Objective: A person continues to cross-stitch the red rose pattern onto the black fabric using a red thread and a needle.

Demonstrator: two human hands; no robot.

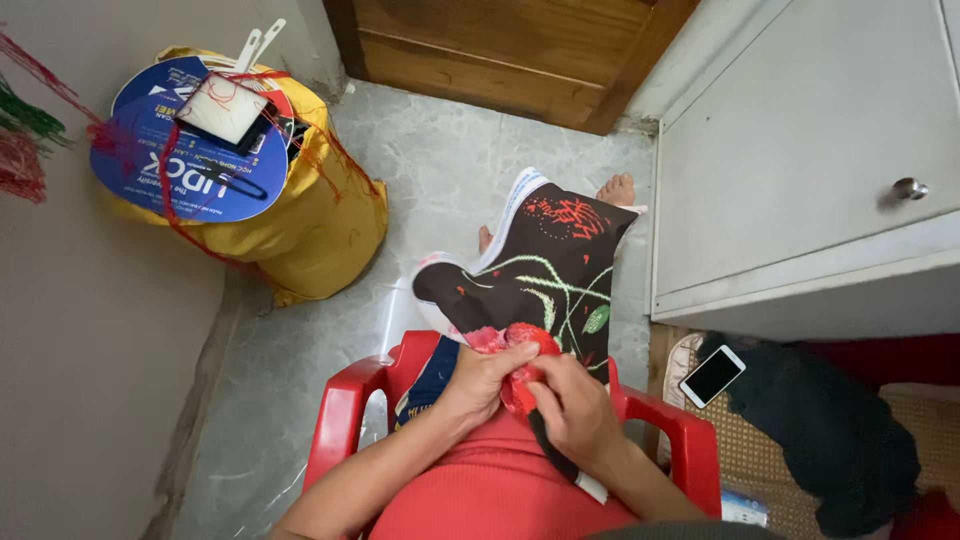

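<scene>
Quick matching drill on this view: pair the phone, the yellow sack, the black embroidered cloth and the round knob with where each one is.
Things:
1. phone
2. yellow sack
3. black cloth
4. knob

Places:
A. on the white cabinet door, right
B. held by both hands, left hand and right hand, over the red chair
C. on the woven mat beside dark clothing
D. on the floor by the left wall, blue fan on top

Pairs: 1-C, 2-D, 3-B, 4-A
</scene>
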